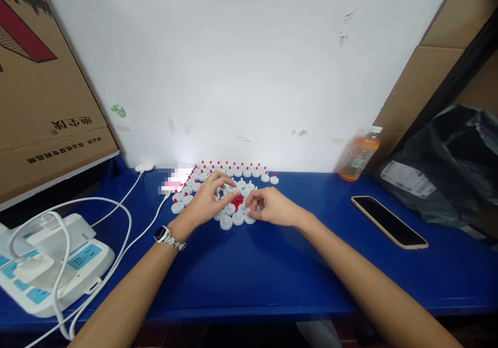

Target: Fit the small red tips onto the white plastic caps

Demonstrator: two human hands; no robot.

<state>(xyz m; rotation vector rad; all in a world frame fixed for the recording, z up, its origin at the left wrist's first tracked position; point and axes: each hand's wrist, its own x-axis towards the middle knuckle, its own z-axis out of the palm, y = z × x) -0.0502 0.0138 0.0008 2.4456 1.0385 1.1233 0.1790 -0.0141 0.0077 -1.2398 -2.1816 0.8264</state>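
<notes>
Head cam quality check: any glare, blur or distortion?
Head view: wide-angle bend, table edge curves; blown-out glare with a pixelated patch behind the white caps; left hand and right hand sharp; black phone reflects faintly; bottle slightly soft.

One head-worn view looks forward and down, close over the blue table [249, 280].

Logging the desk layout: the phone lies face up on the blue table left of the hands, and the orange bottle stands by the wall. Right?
Not quite. In the head view the phone lies on the blue table to the right of the hands, not the left. The rest holds: the orange bottle stands by the wall.
</notes>
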